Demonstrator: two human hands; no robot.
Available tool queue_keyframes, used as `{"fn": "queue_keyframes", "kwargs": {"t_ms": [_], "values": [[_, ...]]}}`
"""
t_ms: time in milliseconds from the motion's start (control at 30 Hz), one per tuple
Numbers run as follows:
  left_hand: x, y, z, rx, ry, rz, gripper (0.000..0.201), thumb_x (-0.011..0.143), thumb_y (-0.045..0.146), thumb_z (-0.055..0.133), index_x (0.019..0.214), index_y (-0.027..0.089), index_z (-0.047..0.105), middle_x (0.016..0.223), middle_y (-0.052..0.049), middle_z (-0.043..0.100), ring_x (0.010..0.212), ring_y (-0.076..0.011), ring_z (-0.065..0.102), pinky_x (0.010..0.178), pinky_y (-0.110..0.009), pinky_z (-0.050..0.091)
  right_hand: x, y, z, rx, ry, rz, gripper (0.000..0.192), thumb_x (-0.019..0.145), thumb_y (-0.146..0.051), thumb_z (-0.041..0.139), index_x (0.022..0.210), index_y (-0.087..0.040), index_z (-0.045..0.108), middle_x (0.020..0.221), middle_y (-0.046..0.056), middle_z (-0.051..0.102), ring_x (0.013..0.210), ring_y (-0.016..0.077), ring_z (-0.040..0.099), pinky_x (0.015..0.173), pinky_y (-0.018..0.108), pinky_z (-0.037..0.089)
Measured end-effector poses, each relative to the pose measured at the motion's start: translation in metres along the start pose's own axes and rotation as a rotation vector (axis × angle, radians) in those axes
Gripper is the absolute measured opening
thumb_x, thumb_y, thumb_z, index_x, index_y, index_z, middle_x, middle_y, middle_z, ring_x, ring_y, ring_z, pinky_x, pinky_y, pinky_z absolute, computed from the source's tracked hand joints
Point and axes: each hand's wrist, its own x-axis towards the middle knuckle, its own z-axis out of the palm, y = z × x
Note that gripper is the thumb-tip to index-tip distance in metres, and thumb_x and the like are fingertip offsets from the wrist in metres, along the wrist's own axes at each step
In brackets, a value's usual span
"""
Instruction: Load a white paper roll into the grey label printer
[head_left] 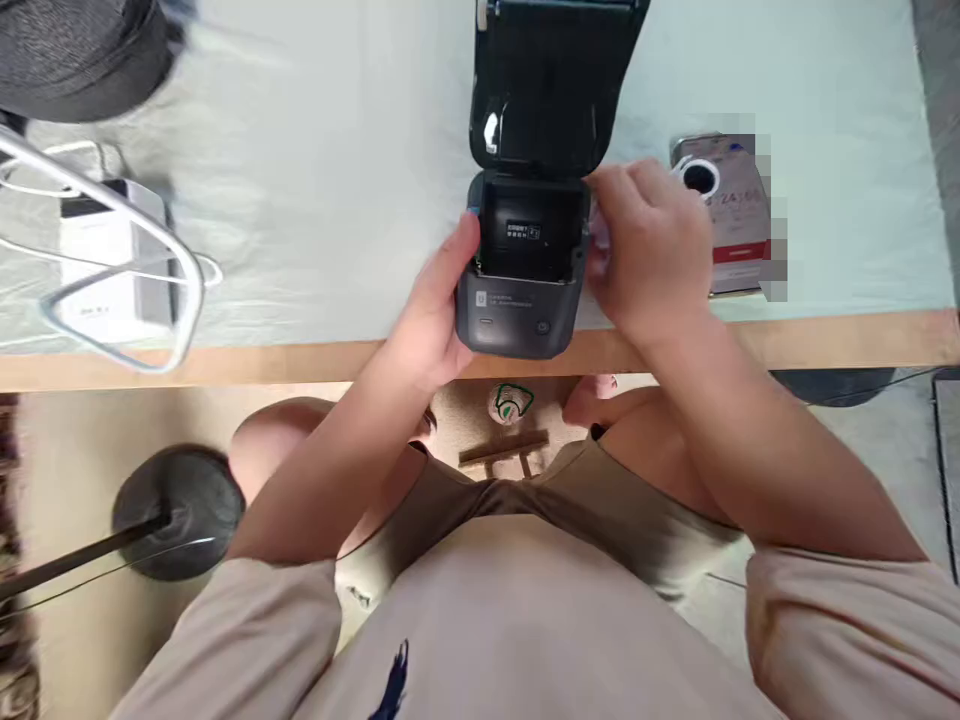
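Dark-grey printer [525, 290], lid up, gripped by left hand [435, 310] and right hand [649, 250], fingers curled on its sides.

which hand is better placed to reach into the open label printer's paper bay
Right, likely. The right hand sits at the label printer bay's right edge, fingers curled toward the opening beneath the raised lid. The left hand grips the printer's left side, steadying it.
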Motion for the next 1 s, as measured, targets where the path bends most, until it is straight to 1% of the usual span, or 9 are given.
{"fn": "queue_keyframes", "kwargs": {"t_ms": [133,200,267,433,567,733,867,933,1000], "values": [[-0.003,-0.003,0.005,-0.008,0.033,0.011,0.045,0.122,0.047,0.054,0.109,0.016,0.084,0.121,-0.011,0.09,0.149,-0.0369,0.076,0.135,-0.049,0.058,-0.004,0.024,-0.01,0.087,0.238,0.004,0.068,0.089,-0.022,0.076,0.154,-0.016,0.059,0.14,0.012,0.075,0.119,0.0258,0.076,0.103,0.043,0.061],[-0.003,-0.005,0.006,-0.005,0.005,0.024,0.05,0.123,0.05,0.05,0.114,0.014,0.083,0.118,-0.011,0.089,0.148,-0.0381,0.077,0.136,-0.054,0.057,-0.009,0.032,-0.016,0.23,0.463,-0.169,0.043,0.097,-0.038,0.077,0.132,-0.015,0.068,0.132,0.011,0.075,0.112,0.0211,0.075,0.098,0.036,0.059],[-0.003,-0.006,0.005,0.009,-0.034,0.014,0.05,0.124,0.051,0.049,0.119,0.013,0.081,0.119,-0.011,0.087,0.148,-0.0397,0.077,0.136,-0.059,0.055,-0.016,0.033,-0.021,0.338,0.596,-0.367,0.035,0.106,-0.044,0.073,0.127,-0.016,0.072,0.129,0.009,0.077,0.115,0.0187,0.078,0.1,0.033,0.06],[-0.003,-0.011,-0.001,0.09,-0.009,0.114,0.019,0.113,0.04,0.076,0.112,0.021,0.077,0.108,-0.006,0.08,0.137,-0.0355,0.079,0.132,-0.054,0.06,-0.032,0.01,-0.018,0.255,0.542,-0.693,0.029,0.107,-0.03,0.074,0.135,-0.025,0.073,0.131,0.002,0.084,0.121,0.02,0.084,0.101,0.034,0.068],[-0.004,-0.014,-0.002,0.164,-0.003,0.151,0.008,0.113,0.031,0.074,0.113,0.023,0.076,0.101,-0.003,0.077,0.138,-0.0321,0.079,0.118,-0.042,0.068,-0.033,-0.005,-0.009,0.081,0.426,-0.525,0.025,0.11,-0.026,0.067,0.132,-0.028,0.079,0.121,0.004,0.085,0.111,0.0246,0.081,0.092,0.041,0.064],[-0.004,-0.012,-0.002,0.17,0.013,0.13,0.008,0.114,0.027,0.07,0.11,0.022,0.076,0.1,-0.003,0.078,0.124,-0.0293,0.084,0.104,-0.036,0.069,-0.028,-0.005,-0.015,0.079,0.252,-0.452,0.037,0.109,-0.027,0.068,0.145,-0.025,0.078,0.139,0.008,0.08,0.124,0.0233,0.078,0.101,0.036,0.064],[-0.001,-0.01,-0.005,0.12,0.023,0.088,0.012,0.112,0.034,0.075,0.11,0.022,0.077,0.1,-0.006,0.082,0.124,-0.0323,0.082,0.105,-0.038,0.068,-0.032,0.0,-0.02,0.089,0.406,-0.586,0.03,0.115,-0.025,0.055,0.132,-0.022,0.08,0.111,0.004,0.083,0.094,0.016,0.078,0.076,0.031,0.054],[0.001,-0.009,-0.005,0.104,0.053,0.083,0.018,0.113,0.036,0.073,0.103,0.022,0.076,0.094,-0.005,0.08,0.128,-0.0317,0.082,0.105,-0.037,0.068,-0.038,-0.001,-0.019,0.11,0.509,-0.673,0.022,0.113,-0.023,0.061,0.125,-0.022,0.079,0.101,0.0,0.084,0.087,0.0134,0.078,0.077,0.03,0.054],[0.003,-0.007,-0.006,0.093,0.019,0.053,0.03,0.117,0.039,0.062,0.1,0.02,0.076,0.093,-0.006,0.079,0.129,-0.0304,0.082,0.104,-0.036,0.068,-0.043,-0.004,-0.017,0.121,0.51,-0.75,0.014,0.111,-0.024,0.068,0.122,-0.023,0.077,0.096,-0.004,0.083,0.083,0.0102,0.077,0.081,0.029,0.055]]}}
